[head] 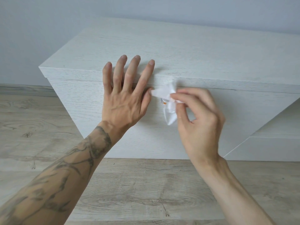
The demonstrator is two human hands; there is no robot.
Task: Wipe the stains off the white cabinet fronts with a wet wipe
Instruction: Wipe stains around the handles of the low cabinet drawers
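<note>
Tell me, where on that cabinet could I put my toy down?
The cabinet top is bare from the left hand to the right edge, and back to the wall. The front edge is crowded: fingers and the wet wipe, held by the right hand.

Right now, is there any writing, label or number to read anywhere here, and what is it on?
None can be read.
The cabinet, the floor and the wipe carry no text.
A small orange-and-grey patch beside the wipe, on the cabinet front, is too small and blurred to tell whether it bears print.
</note>
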